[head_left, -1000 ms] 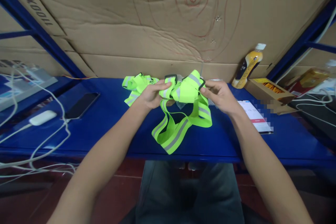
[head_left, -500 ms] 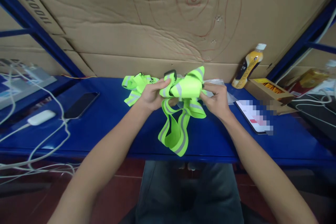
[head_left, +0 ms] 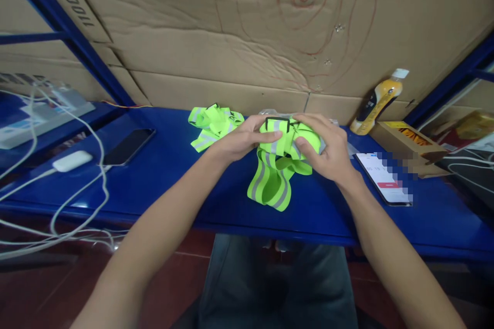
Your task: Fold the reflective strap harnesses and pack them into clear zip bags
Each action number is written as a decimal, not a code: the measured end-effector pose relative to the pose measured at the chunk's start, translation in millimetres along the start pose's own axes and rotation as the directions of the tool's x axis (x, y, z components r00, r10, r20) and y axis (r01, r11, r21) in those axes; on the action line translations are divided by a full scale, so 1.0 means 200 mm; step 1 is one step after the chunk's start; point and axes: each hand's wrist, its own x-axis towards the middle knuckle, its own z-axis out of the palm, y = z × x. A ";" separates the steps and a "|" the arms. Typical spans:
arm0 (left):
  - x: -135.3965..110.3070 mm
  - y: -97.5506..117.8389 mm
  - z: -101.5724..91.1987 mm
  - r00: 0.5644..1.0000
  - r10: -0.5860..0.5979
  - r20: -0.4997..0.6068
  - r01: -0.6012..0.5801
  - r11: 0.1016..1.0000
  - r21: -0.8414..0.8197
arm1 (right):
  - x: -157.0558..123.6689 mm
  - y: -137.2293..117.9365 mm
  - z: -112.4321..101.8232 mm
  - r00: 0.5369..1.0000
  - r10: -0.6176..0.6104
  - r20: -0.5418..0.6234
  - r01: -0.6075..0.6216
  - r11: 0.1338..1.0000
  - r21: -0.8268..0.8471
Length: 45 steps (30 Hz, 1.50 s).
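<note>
Between my two hands is a bundled neon-green reflective strap [head_left: 286, 145] with grey stripes and a black buckle [head_left: 278, 124]. My left hand [head_left: 247, 138] grips its left side, thumb on top just below the buckle. My right hand [head_left: 324, 145] is wrapped over the right side, with the thumb pressing on the front. A striped loop of the strap hangs down from the bundle toward the table's front. Behind my left hand lies another green reflective strap [head_left: 212, 124], loosely heaped. Clear plastic [head_left: 270, 112] shows partly behind the bundle.
On the blue table [head_left: 173, 185], a dark phone [head_left: 129, 146], a white charger [head_left: 72, 161] and cables lie left. A lit phone [head_left: 384, 179], a yellow bottle [head_left: 380, 103] and an open cardboard box [head_left: 411, 146] are right. A cardboard wall [head_left: 185, 46] closes the back.
My right hand has moved from the bundle's right edge to wrap over it. The strap is pressed more compactly, its buckle now facing up. The view has shifted slightly.
</note>
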 end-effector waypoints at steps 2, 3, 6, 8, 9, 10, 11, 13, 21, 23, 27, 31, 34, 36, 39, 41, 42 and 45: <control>-0.01 0.01 0.00 0.998 0.058 0.005 -0.058 0.995 0.078 | -0.01 0.01 0.02 0.989 0.136 0.064 -0.139 0.989 0.049; -0.01 0.02 0.00 0.997 0.079 0.017 -0.080 0.990 0.118 | -0.01 0.02 0.02 0.977 0.191 0.096 -0.199 0.977 0.080; -0.02 0.03 -0.01 0.991 0.112 0.067 -0.125 0.967 0.224 | -0.01 0.04 0.02 0.937 0.290 0.196 -0.324 0.931 0.171; -0.02 0.03 -0.01 0.987 0.141 0.077 -0.157 0.950 0.271 | -0.01 0.05 0.00 0.915 0.305 0.265 -0.366 0.905 0.220; -0.01 0.03 -0.01 0.985 0.157 0.075 -0.173 0.941 0.291 | 0.00 0.05 -0.02 0.905 0.307 0.296 -0.383 0.890 0.246; -0.01 0.02 -0.01 0.982 0.173 0.074 -0.188 0.932 0.309 | 0.00 0.06 -0.03 0.893 0.310 0.326 -0.404 0.873 0.275; 0.00 0.02 -0.01 0.980 0.187 0.072 -0.200 0.924 0.327 | 0.01 0.06 -0.04 0.878 0.318 0.357 -0.431 0.850 0.303; 0.01 -0.01 0.00 0.975 0.218 0.046 -0.219 0.905 0.365 | 0.02 0.06 -0.05 0.857 0.340 0.387 -0.477 0.809 0.344; 0.03 -0.08 0.06 0.992 0.085 -0.097 -0.054 0.957 0.285 | -0.01 0.11 -0.01 0.959 0.279 0.044 -0.283 0.948 0.143; 0.02 -0.06 0.08 0.999 0.020 -0.047 -0.014 0.991 0.134 | -0.03 0.12 0.02 0.973 0.230 0.013 -0.231 0.971 0.060; 0.01 -0.04 0.11 0.990 -0.135 -0.031 0.129 0.981 -0.145 | -0.06 0.12 0.07 0.997 0.077 0.008 -0.077 0.997 -0.007; 0.02 -0.06 0.10 0.965 -0.186 -0.185 0.152 0.971 -0.183 | -0.06 0.11 0.08 0.989 0.067 0.131 -0.072 0.997 0.029; 0.03 -0.08 0.08 0.968 -0.140 -0.210 0.100 0.977 -0.188 | -0.04 0.12 0.04 0.967 0.087 0.239 -0.128 0.978 0.163; 0.04 -0.08 0.07 0.972 -0.111 -0.206 0.073 0.980 -0.185 | -0.04 0.12 0.02 0.946 0.105 0.306 -0.188 0.948 0.256; 0.03 -0.08 0.07 0.973 -0.088 -0.212 0.054 0.985 -0.163 | -0.04 0.12 0.02 0.943 0.216 0.252 -0.290 0.906 0.308; 0.02 -0.08 0.08 0.975 -0.067 -0.213 0.037 0.989 -0.144 | -0.04 0.13 0.04 0.938 0.307 0.163 -0.343 0.891 0.297; 0.02 -0.07 0.08 0.977 -0.054 -0.206 0.026 0.990 -0.135 | -0.04 0.14 0.04 0.930 0.342 0.136 -0.368 0.880 0.302; 0.01 -0.06 0.09 0.989 -0.011 -0.149 -0.003 0.996 -0.094 | -0.04 0.15 0.06 0.875 0.443 0.192 -0.481 0.763 0.431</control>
